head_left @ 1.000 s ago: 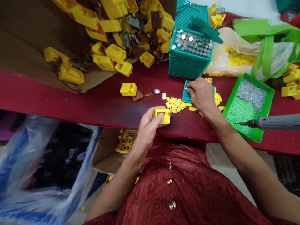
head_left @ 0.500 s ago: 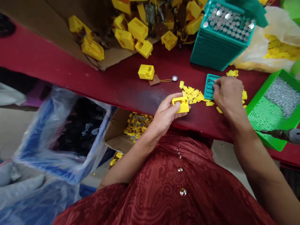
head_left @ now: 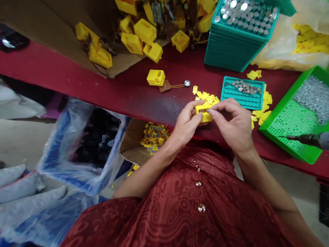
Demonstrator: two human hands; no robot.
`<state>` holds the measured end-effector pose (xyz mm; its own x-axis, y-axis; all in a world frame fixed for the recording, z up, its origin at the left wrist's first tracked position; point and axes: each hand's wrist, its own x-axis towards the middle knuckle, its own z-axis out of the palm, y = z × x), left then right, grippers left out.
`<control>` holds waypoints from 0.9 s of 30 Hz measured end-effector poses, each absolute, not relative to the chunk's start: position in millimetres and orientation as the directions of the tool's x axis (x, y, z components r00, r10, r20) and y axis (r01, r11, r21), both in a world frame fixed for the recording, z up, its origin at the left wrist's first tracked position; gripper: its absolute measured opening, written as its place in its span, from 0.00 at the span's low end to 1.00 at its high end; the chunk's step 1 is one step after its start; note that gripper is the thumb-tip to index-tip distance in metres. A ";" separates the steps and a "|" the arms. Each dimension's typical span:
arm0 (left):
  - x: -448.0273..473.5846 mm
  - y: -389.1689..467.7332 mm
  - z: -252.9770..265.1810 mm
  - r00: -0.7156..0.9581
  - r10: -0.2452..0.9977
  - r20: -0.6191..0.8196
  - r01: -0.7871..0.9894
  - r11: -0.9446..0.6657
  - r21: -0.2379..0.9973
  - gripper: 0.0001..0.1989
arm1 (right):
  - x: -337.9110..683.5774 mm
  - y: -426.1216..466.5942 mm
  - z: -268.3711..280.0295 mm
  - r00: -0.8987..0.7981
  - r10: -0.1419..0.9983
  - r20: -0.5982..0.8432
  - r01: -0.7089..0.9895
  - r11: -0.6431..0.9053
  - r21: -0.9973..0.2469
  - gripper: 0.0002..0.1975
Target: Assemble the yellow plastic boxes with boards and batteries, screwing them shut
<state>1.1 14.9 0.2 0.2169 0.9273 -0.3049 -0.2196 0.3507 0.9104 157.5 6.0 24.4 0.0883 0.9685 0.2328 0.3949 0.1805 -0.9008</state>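
Observation:
My left hand (head_left: pixel 189 120) grips a small yellow plastic case (head_left: pixel 205 116), its open side facing up. At the right end of that case, my right hand (head_left: pixel 232 123) pinches a small button cell (head_left: pixel 208 110), mostly hidden by the fingertips. Just beyond the right hand lies a teal tray (head_left: pixel 241 103) with wavy rows, where several loose button cells (head_left: pixel 246 87) are gathered along the far side. Small flat yellow covers (head_left: pixel 207 97) are heaped past the left hand's fingers.
A tall stack of teal trays (head_left: pixel 231 51) stands behind. On the right are a green basket (head_left: pixel 290 120) of screws and a screwdriver bit (head_left: pixel 290 138). A yellow case (head_left: pixel 156 77) with a wired disc (head_left: pixel 187 83) lies left of a cardboard box's (head_left: pixel 64 44) opening.
My right hand has come left from the teal tray to the yellow case, uncovering the tray's button cells. My left hand still holds the case. The view has shifted slightly.

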 end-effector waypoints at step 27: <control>4.0 2.6 -2.6 0.251 0.949 -0.192 -0.030 0.206 0.978 0.21 | 176.7 18.0 9.8 0.010 1.000 -0.023 0.439 -0.025 -0.898 0.13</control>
<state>4.0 2.6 -2.6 0.2512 0.9487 -0.1919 -0.0304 0.2059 0.9781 176.7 18.0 9.8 0.0102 0.9997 -0.0227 0.4389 -0.0249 -0.8982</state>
